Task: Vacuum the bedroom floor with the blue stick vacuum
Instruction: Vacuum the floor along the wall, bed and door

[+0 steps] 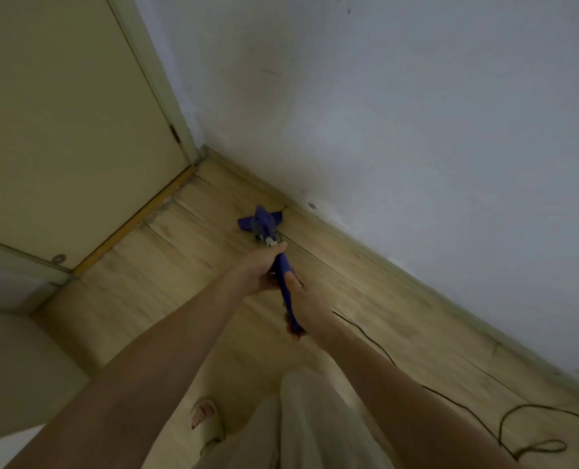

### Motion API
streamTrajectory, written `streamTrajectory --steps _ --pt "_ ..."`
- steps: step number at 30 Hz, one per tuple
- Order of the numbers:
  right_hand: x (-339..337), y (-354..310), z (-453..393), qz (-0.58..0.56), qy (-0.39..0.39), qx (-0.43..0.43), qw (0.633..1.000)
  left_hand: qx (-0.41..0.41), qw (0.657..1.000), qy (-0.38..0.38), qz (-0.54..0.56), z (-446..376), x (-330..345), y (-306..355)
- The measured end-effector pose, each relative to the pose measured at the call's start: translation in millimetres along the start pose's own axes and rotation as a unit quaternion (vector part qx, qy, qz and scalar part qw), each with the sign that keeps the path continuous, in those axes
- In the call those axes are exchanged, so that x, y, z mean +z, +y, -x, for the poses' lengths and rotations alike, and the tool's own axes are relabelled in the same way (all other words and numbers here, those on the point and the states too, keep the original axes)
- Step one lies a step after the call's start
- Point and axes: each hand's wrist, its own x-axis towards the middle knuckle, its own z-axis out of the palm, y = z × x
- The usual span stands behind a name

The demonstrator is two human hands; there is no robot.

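While both arms reach forward, scene reads as follows:

Left hand: left hand (264, 269) wraps the blue stick vacuum (283, 269) high on its handle, fingers curled round the shaft, thumb pointing along it toward the head.

Right hand: right hand (306, 308) grips the lower end of the same handle, nearer the body, fingers closed round it; fingertips show under the handle end.

Hand spacing: hands just beside each other on the handle, left ahead of right.

Vacuum position: slants away from the person, its floor head (259, 220) down on the wood floor (399, 319), near the baseboard (366, 245) and close to the room corner.

Head contact: right tip of the head looks to be touching or just beside the baseboard; cannot tell which.

Cord: black power cord (504, 428) trails from the handle area back along the floor, loops at lower right.

Surroundings: pale wall (416, 130) on the right, cream door (61, 130) on the left, door threshold strip (136, 221) below it.

Person: light trousers (315, 428) and a slipper (207, 421) show at bottom.
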Motion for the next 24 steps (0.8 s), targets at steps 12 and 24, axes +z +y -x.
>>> streamTrajectory --steps 12,24 --pt "122.9 -10.6 103.1 -0.158 0.073 0.034 0.984 -0.017 0.979 -0.141 -0.147 66.6 -95.6 -28.2" --pt "274.3 -5.1 122.9 -0.362 0.147 0.012 0.921 -0.052 0.943 -0.184 -0.273 88.4 -193.5 -47.8"
